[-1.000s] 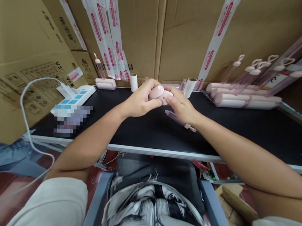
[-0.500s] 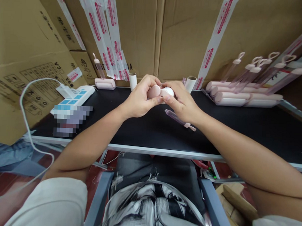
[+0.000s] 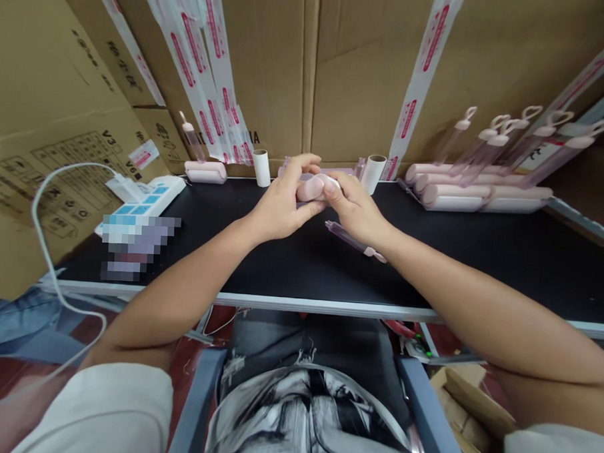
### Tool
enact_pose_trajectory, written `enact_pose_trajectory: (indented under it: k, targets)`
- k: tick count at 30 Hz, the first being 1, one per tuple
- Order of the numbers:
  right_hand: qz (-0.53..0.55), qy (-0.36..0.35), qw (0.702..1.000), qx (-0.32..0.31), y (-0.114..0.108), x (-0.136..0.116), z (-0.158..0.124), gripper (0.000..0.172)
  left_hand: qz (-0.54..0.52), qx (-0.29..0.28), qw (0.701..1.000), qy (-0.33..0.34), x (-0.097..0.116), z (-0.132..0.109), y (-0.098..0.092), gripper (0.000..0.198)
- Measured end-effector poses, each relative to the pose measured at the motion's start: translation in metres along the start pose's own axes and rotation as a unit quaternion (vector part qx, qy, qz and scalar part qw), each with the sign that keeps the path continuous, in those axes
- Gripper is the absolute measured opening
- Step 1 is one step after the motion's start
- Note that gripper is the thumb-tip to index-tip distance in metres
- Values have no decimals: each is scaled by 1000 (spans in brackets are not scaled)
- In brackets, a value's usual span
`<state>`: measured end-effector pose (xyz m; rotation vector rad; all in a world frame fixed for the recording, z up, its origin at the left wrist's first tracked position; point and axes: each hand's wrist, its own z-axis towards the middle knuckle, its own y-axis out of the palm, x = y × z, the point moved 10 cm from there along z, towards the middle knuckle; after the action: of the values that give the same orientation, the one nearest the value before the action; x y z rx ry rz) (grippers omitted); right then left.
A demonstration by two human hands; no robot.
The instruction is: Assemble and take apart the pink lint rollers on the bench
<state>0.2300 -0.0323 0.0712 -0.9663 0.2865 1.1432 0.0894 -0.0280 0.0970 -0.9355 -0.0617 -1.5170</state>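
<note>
At twelve o'clock, clasps a pink piece (image 3: pixel 312 187) between left hand (image 3: pixel 279 204) and right hand (image 3: pixel 355 207), seemingly mid-adjustment, next likely needing steadiness.

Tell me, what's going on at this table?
A person holds a small pale pink piece between the left hand and the right hand, above the black tabletop; the fingers hide much of it. A purplish tube with a pink strap lies on the tabletop, below the right hand in the view. Pink cylinders sit in a group at the back right, and a white power strip lies at the left.
</note>
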Motion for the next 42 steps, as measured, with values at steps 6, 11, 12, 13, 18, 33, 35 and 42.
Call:
enact_pose_trajectory:
  k: [6, 11, 12, 13, 18, 33, 35, 42]
  targets:
    - [196, 104, 974, -34, 18, 3, -9, 74, -142, -1, 988, -57, -1, 0, 7, 95]
    - [173, 120, 975, -72, 16, 7, -6, 62, -216, 46, 969, -110, 2, -1, 2, 54]
    - [91, 112, 986, -87, 11, 9, -4, 57, -239, 59, 961, -124, -1, -1, -1, 48]
    - [-13, 108, 988, -110, 7, 12, -3, 50, -263, 73, 951, -143, -6, -1, -4, 45]
    - [-335, 197, 866, -315, 7, 52, -21, 32, -324, 138, 893, -279, -42, -7, -22, 45]
    - [156, 69, 965, -201, 19, -28, -20, 49, -330, 81, 887, -314, -45, -8, -5, 73]
    - [173, 65, 962, -199, 22, -34, -23, 51, -306, 71, 900, -301, -41, -7, -1, 74]
    - [14, -47, 990, -135, 11, -46, -16, 41, -243, 55, 930, -271, -35, -7, 8, 77]
